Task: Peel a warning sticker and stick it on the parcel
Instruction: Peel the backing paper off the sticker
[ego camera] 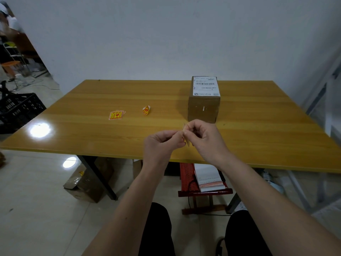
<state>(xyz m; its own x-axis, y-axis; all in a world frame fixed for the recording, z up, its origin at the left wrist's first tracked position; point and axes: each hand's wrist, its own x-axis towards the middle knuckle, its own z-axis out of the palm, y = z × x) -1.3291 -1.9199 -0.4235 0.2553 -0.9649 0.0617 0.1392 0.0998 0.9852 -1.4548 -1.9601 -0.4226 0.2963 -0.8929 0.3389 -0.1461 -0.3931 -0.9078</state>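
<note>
Your yellow wooden table (92, 100) carries a cardboard parcel (203, 108) toward the far right, a curled sticker backing (146, 110) near the middle, and a small stack of warning stickers (116, 115) to its left.

Dim, even light with a bright glare spot on the table (39, 130); wide-angle edges bend and blur.

Parcel (203, 102): it stands on your bench (92, 100), toward the far edge, right of centre.
Sticker stack (116, 115): it lies on the bench, well left of the parcel.
Curled sticker (146, 110): between the stack and the parcel.
Your hands: left hand (162, 143) and right hand (201, 137) meet above the near edge, just before the parcel.
Crate (18, 109): on the floor, left of the bench.
</note>
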